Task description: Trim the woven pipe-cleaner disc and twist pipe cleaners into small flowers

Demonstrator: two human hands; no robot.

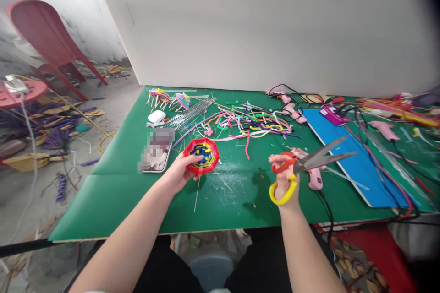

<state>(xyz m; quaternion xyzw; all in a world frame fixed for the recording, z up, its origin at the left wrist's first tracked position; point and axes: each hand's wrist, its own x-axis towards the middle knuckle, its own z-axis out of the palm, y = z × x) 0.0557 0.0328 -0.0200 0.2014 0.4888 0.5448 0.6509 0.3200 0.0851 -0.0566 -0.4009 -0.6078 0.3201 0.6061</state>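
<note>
My left hand (179, 171) grips a round woven piece (201, 155), red at the rim with blue and yellow in the middle, held just above the green table (113, 192). Thin sticks poke out below it. My right hand (283, 178) is closed through the red and yellow handles of a pair of scissors (311, 161). The blades stand apart and point right, over a pink glue gun (313, 176).
A tangle of coloured pipe cleaners (247, 123) lies mid-table, with a phone (156, 153), a white earbud case (156, 116) and two small woven pieces (168, 98) at the left. A blue mat (357, 165), cables and more glue guns fill the right. A white board stands behind; a red chair (48, 36) is at left.
</note>
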